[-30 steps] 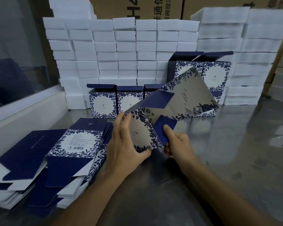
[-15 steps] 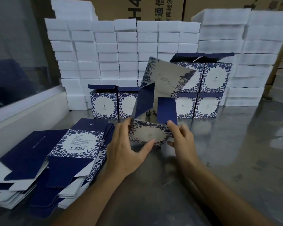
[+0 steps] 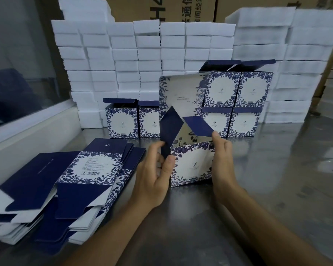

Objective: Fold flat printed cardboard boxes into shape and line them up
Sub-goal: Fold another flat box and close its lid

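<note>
The half-formed cardboard box printed with blue leaves on white (image 3: 192, 164) stands upright on the grey metal desk (image 3: 277, 169), open at the top, its tall back panel (image 3: 181, 96) rising straight up and two dark blue side flaps (image 3: 169, 129) slanting inward over the opening. The left hand (image 3: 154, 173) grips the box's left front corner, thumb pressed on the printed front face and fingers curled behind the left flap. The right hand (image 3: 222, 162) holds the box's right edge, fingers wrapped along the side wall and a fingertip touching the lower corner of the right flap (image 3: 198, 126).

Behind the box, finished boxes of the same blue-and-white print (image 3: 236, 106) stand against one another: two (image 3: 123, 121) to the box's left rear in a single layer with navy lids raised, and four to its right rear stacked two high. Left of the box, close to the left hand, lies a fanned pile of flat unfolded cartons (image 3: 65, 181), the top one showing a barcode panel and navy flaps. Behind the finished boxes rises a wall of stacked white foam blocks (image 3: 123, 54), and above that stand brown shipping cartons with black lettering (image 3: 181, 8). Far to the box's left a white ledge (image 3: 27, 131) runs beneath a glass pane.
</note>
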